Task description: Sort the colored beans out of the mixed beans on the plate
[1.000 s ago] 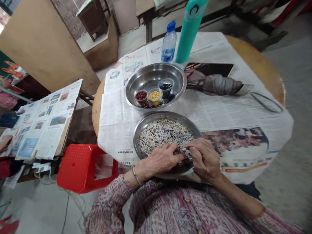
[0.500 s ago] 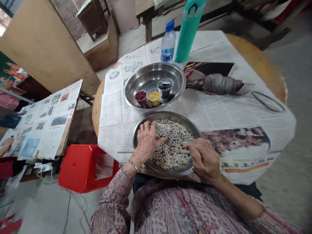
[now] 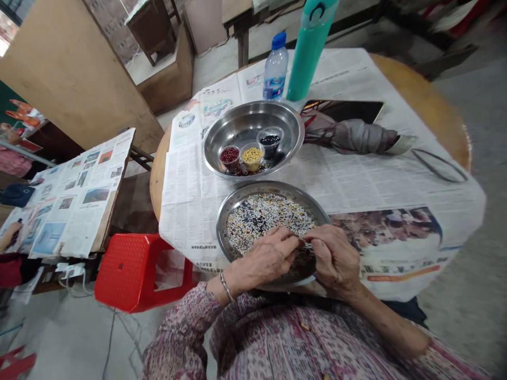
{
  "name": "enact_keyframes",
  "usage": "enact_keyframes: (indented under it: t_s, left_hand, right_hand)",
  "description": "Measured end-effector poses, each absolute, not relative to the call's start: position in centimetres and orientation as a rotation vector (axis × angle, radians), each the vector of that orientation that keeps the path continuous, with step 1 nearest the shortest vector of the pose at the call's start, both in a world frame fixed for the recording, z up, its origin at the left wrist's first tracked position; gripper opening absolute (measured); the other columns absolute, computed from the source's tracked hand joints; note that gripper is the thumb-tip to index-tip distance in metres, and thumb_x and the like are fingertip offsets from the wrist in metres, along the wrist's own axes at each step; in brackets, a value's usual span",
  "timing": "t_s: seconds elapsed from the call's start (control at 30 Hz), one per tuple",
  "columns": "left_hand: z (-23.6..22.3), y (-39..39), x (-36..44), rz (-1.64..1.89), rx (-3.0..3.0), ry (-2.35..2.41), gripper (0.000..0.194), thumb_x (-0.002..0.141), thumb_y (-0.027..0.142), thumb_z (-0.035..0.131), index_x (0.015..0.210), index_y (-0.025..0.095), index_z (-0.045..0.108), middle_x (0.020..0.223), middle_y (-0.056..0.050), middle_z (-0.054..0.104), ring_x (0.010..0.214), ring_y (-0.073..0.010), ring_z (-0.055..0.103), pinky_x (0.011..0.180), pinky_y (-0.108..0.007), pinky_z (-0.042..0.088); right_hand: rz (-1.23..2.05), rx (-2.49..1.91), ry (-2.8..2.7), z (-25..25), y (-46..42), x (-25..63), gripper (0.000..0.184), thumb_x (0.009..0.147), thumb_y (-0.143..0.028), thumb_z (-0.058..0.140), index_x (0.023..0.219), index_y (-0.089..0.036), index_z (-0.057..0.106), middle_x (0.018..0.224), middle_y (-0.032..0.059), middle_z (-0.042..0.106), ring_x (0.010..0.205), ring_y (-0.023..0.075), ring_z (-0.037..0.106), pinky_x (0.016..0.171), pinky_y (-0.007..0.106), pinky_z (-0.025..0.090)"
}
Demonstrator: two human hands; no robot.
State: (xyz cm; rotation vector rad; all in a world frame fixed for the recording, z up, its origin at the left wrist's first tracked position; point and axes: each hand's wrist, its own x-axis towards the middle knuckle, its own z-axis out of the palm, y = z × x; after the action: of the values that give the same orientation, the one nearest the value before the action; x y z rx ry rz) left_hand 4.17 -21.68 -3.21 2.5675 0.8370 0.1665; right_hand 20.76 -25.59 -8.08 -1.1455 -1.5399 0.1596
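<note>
A steel basin (image 3: 224, 221) near me holds a mix of white grains (image 3: 257, 206) with black, yellow and dark red beans among them. Over its right side, my left hand (image 3: 271, 256) is closed, its fingertips meeting those of my right hand (image 3: 336, 258). The right hand is closed as well, in a pinch beside the basin's right rim. Whatever lies between the fingers is too small to name. Behind stands a second steel basin (image 3: 237, 119) with a cup of red beans (image 3: 229, 154), a cup of yellow beans (image 3: 252, 154) and a cup of black beans (image 3: 270, 140).
Newspaper (image 3: 190, 200) covers the round table. At the back are a water bottle (image 3: 276, 66), a green bottle (image 3: 311, 53), a dark tablet-like slab (image 3: 356, 110) and a folded umbrella (image 3: 356, 134). A red stool (image 3: 122, 269) stands left, by another newspaper-covered table (image 3: 99, 179).
My left hand has moved right across the basin, from spread fingers on the grains to closed fingers at my right hand. My right hand stays nearly in place.
</note>
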Motion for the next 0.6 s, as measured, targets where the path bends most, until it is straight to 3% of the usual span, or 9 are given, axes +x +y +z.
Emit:
enact_keyframes:
  t_s: [0.13,0.2,0.3,0.43,0.5,0.6]
  left_hand:
    - [-3.4,-19.8,5.2,0.13,2.802,0.745,0.026,0.1,0.02,0.049,0.123,0.018,0.06,0.143,-0.008,0.053,0.127,-0.0254,0.05,0.105,-0.041,0.049]
    - [-3.7,-18.6,5.7,0.153,2.879,0.741,0.03,0.101,0.025,0.05,0.129,0.021,0.058,0.148,-0.006,0.05,0.136,-0.0269,0.043,0.109,-0.044,0.045]
    - [-3.8,-16.9,6.0,0.162,2.964,0.814,0.027,0.102,0.026,0.049,0.125,0.021,0.061,0.137,-0.008,0.058,0.129,-0.0262,0.049,0.112,-0.047,0.04]
    - [-3.2,-16.4,4.8,0.122,2.926,1.198,0.016,0.099,0.019,0.051,0.109,0.018,0.064,0.119,-0.009,0.064,0.108,-0.0248,0.058,0.094,-0.041,0.05]
    - [-2.8,-17.3,3.3,0.146,2.85,1.391,0.012,0.097,0.019,0.055,0.105,0.019,0.063,0.118,-0.01,0.064,0.106,-0.0258,0.059,0.084,-0.039,0.053]
    - [-2.5,-19.6,0.6,0.321,2.715,1.508,0.016,0.095,0.022,0.061,0.111,0.02,0.062,0.128,-0.011,0.059,0.111,-0.0271,0.058,0.085,-0.039,0.054]
  right_hand:
    - [0.17,-1.156,-1.497,-8.5,-25.7,20.7,0.017,0.094,-0.016,0.049,0.093,-0.025,0.064,0.084,0.003,0.068,0.078,0.0202,0.063,0.076,0.037,0.05]
    - [0.17,-1.167,-1.489,-8.8,-25.7,20.7,0.016,0.094,-0.017,0.049,0.094,-0.025,0.064,0.085,0.0032,0.068,0.08,0.0206,0.063,0.078,0.038,0.05]
    - [0.184,-1.193,-1.492,-8.9,-25.8,20.8,0.016,0.094,-0.018,0.05,0.094,-0.026,0.063,0.084,0.0027,0.067,0.08,0.0207,0.063,0.078,0.038,0.05]
    - [0.198,-1.206,-1.51,-8.8,-25.8,20.8,0.017,0.093,-0.016,0.05,0.095,-0.027,0.063,0.084,0.0023,0.068,0.078,0.0208,0.064,0.077,0.038,0.05]
    - [0.2,-1.212,-1.519,-8.8,-25.8,20.8,0.019,0.093,-0.015,0.05,0.096,-0.028,0.063,0.084,0.0024,0.068,0.079,0.0212,0.065,0.077,0.038,0.051]
    - [0.185,-1.203,-1.509,-8.9,-25.8,20.8,0.018,0.091,-0.014,0.052,0.096,-0.027,0.063,0.084,0.002,0.068,0.078,0.0206,0.065,0.077,0.037,0.051]
